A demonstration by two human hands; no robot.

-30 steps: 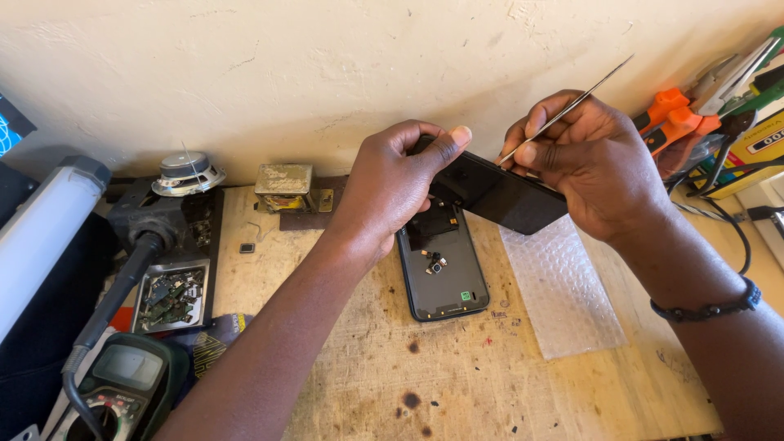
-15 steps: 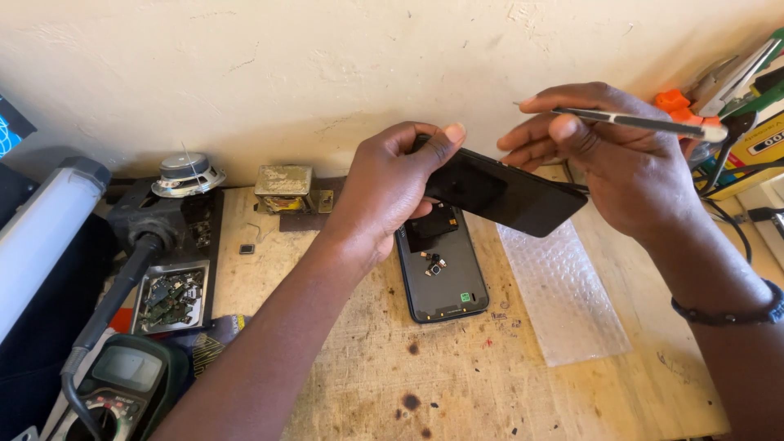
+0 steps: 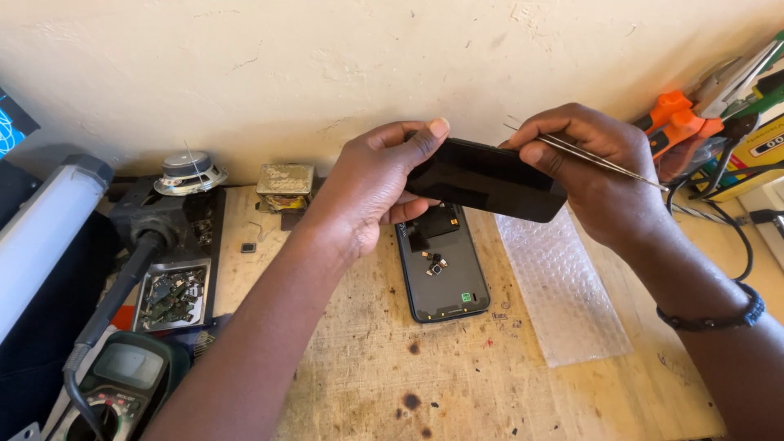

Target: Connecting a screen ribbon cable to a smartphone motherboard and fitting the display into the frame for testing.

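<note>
— how far along does the phone work look to you?

— the phone is already in two parts. the flat black glass screen panel (image 3: 486, 178) is lifted clear, held in the air above the bench, and the dark grey opened phone body (image 3: 442, 265) lies face-up on the pale scratched wooden bench (image 3: 359, 351) just under it, its insides showing.

— who holds what?

— the left hand (image 3: 371, 184) has its grip closed on the panel's left end, thumb on top. the right hand (image 3: 596, 175) steadies the panel's right end and at once pinches the thin silver metal tweezers (image 3: 588, 155), tips pointing left above the panel.

— anything loose inside the body?

— a small part sits in the middle of it, too small to tell what. i see no cable joining panel and body, though the hands hide part of the gap.

— so what's left?

— i'd judge the opening done; whatever goes on inside the body, and closing it up, is not yet done. the clear bubble-wrap sheet (image 3: 563, 286) lies just beside the body, bare. the shallow tray of small scrap parts (image 3: 170, 296) and the green multimeter (image 3: 122, 380) sit well apart, at the left.
</note>
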